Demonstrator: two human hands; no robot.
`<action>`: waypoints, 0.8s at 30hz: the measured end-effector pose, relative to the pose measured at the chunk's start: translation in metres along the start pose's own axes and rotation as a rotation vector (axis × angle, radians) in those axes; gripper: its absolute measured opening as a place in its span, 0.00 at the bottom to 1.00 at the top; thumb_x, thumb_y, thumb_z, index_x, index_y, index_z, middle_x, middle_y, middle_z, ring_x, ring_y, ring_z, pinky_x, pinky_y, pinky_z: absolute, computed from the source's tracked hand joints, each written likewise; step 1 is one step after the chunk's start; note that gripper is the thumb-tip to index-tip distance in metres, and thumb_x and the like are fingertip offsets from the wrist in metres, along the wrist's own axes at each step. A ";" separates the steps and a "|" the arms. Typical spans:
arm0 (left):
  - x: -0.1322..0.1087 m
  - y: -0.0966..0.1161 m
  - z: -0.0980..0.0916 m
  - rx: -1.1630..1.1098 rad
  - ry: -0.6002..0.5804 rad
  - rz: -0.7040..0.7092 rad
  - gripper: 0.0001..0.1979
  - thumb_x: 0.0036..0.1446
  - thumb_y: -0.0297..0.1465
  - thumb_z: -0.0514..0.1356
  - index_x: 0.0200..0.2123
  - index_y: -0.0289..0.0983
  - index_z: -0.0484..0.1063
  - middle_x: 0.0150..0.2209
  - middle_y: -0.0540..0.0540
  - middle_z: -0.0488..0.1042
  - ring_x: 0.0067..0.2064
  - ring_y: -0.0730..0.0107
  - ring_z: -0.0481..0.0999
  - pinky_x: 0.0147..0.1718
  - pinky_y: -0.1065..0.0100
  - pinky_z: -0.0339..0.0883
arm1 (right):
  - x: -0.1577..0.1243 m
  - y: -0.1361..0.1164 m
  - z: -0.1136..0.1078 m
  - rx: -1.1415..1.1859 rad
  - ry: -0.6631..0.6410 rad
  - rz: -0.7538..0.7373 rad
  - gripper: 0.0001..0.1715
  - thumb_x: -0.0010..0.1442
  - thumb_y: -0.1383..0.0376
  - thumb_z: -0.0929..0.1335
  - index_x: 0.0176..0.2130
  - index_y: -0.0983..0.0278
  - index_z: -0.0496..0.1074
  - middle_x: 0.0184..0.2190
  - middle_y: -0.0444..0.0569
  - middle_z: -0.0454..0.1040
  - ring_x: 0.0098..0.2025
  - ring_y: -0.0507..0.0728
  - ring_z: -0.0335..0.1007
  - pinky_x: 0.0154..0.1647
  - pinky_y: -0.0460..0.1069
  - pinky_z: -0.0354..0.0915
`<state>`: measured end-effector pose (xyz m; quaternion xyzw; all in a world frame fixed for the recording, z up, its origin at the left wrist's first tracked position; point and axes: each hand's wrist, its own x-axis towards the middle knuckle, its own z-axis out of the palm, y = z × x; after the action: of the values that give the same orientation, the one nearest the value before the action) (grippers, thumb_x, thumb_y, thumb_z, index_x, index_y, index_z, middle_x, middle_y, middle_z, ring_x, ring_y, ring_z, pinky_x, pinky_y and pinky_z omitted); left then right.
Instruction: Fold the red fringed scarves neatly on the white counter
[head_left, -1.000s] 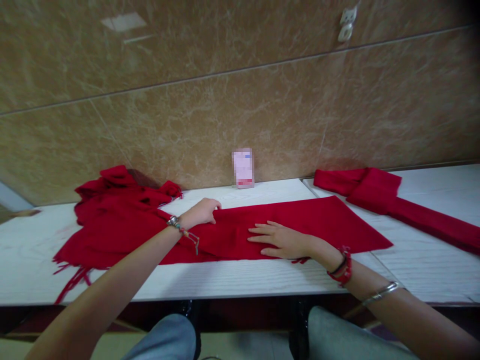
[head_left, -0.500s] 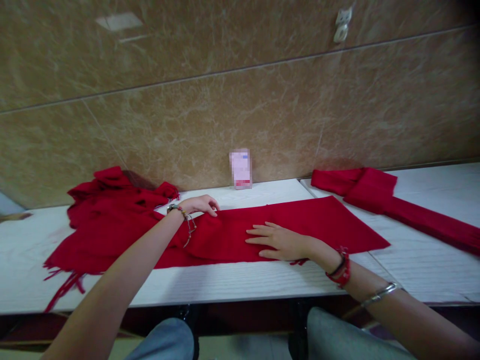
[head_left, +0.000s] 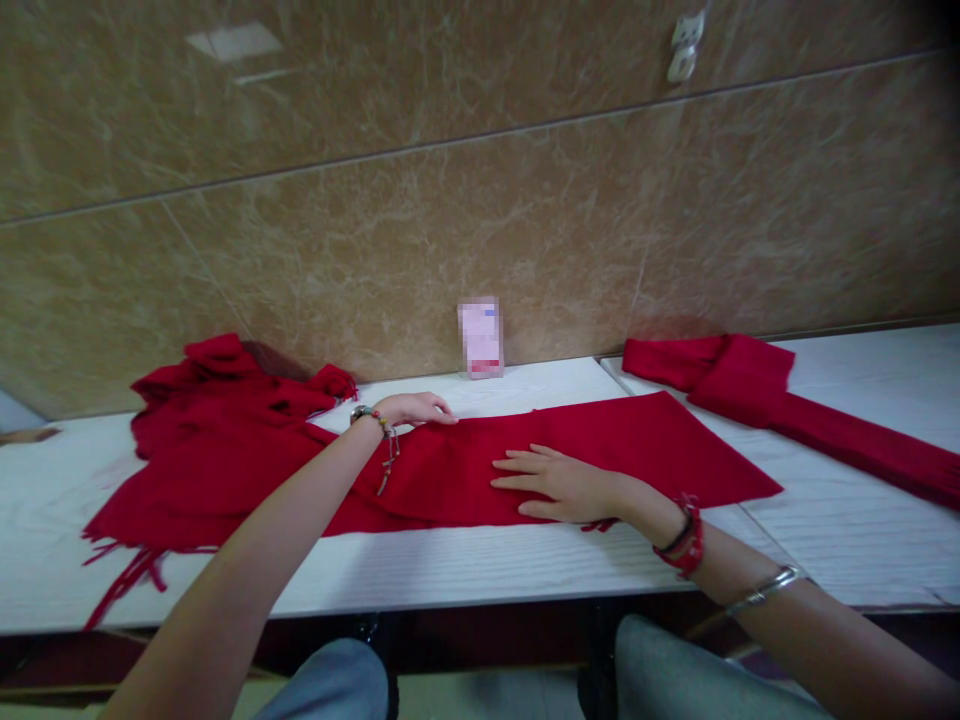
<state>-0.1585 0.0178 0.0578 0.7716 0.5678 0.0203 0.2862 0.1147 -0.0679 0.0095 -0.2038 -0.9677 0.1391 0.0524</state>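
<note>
A red scarf [head_left: 622, 450] lies folded flat along the white table, its right end angled to a point. My left hand [head_left: 416, 408] is at the scarf's far edge, its fingers drawn together and closed on the cloth there. Flat on the middle of the scarf rests my right hand [head_left: 559, 485], open with the fingers spread. A bit of red fringe shows under the near edge by the right wrist. To the left, the cloth runs into a crumpled red heap [head_left: 225, 440] with loose fringe, partly hidden behind my left forearm.
Another red scarf [head_left: 742, 385], folded into a narrow strip, lies on the right of the white table [head_left: 480, 570]. A pink card-like object [head_left: 481, 338], blurred, leans against the brown marbled wall [head_left: 375, 250]. A small white cat-shaped fixture [head_left: 685, 48] is on the wall.
My left hand has slid a little to the right along the scarf's far edge, and its fingers now lie straighter on it. My right hand has stayed in place.
</note>
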 end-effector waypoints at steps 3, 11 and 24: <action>0.005 0.002 0.008 0.034 0.054 -0.008 0.17 0.38 0.34 0.61 0.34 0.32 0.74 0.23 0.51 0.69 0.26 0.74 0.63 0.23 0.74 0.54 | 0.000 -0.001 0.000 -0.001 0.005 0.001 0.26 0.62 0.55 0.57 0.59 0.54 0.57 0.61 0.45 0.55 0.63 0.59 0.41 0.61 0.61 0.39; 0.013 0.015 0.015 0.129 0.075 -0.017 0.13 0.39 0.31 0.61 0.32 0.33 0.75 0.25 0.52 0.72 0.28 0.73 0.67 0.27 0.74 0.58 | 0.000 -0.001 -0.002 0.001 -0.019 0.001 0.26 0.62 0.55 0.57 0.59 0.56 0.56 0.61 0.45 0.53 0.63 0.59 0.40 0.61 0.61 0.39; 0.006 0.033 0.024 0.337 0.232 -0.076 0.22 0.41 0.26 0.64 0.44 0.35 0.70 0.36 0.48 0.72 0.36 0.68 0.71 0.33 0.73 0.62 | 0.000 -0.001 0.000 -0.008 0.006 0.005 0.26 0.62 0.55 0.57 0.59 0.55 0.57 0.61 0.45 0.53 0.63 0.59 0.41 0.61 0.61 0.40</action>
<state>-0.1197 0.0064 0.0509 0.7790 0.6210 0.0029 0.0861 0.1146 -0.0684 0.0097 -0.2070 -0.9675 0.1348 0.0539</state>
